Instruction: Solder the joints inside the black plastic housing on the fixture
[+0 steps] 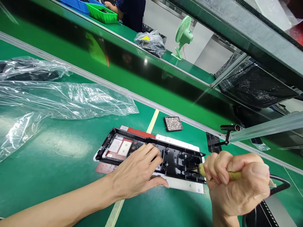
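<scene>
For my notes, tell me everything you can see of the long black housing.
The long black housing is a shallow, plastic-looking shell with raised walls, small posts inside and a rectangular opening near its left end. It lies open side up over a reddish board, between white strips. The left hand rests on it; the right hand points a yellow-handled tool into its right end, contact unclear.

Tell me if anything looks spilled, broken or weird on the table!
Nothing looks spilled or broken: small silver pieces sit in their black rectangular tray, beyond the long black plastic housing. Only the crumpled clear plastic looks messy, spread loosely on the left of the green table.
</scene>
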`<state>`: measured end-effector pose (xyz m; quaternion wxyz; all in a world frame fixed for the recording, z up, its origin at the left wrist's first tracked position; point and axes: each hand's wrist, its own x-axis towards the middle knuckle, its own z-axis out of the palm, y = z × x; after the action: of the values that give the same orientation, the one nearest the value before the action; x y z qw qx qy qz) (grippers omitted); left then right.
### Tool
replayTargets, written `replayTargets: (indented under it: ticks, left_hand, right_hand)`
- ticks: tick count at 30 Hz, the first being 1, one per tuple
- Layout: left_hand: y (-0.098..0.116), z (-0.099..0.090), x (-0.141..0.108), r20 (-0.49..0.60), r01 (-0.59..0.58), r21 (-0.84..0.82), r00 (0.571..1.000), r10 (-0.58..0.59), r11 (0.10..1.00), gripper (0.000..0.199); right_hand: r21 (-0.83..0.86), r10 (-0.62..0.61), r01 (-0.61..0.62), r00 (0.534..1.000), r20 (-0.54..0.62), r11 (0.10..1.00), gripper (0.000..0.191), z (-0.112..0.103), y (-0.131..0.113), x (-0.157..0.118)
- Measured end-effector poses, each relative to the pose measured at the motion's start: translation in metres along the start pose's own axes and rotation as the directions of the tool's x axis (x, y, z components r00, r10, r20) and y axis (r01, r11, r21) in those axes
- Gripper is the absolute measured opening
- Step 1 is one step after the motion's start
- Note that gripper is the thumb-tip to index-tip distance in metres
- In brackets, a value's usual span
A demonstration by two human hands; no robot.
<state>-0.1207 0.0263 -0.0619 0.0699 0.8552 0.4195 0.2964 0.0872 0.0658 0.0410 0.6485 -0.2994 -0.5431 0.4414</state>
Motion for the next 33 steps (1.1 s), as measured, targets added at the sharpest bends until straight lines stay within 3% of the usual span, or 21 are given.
replayTargets:
  ticks: [33]
  left_hand:
    - [0.0009,-0.0009,0.0010,-0.008,-0.009,0.007,1.000,0.009,1.000,0.051]
  right_hand:
    - [0.015,0.007,-0.007,1.000,-0.030,1.000,0.030,0.0087,-0.0021,0.0001]
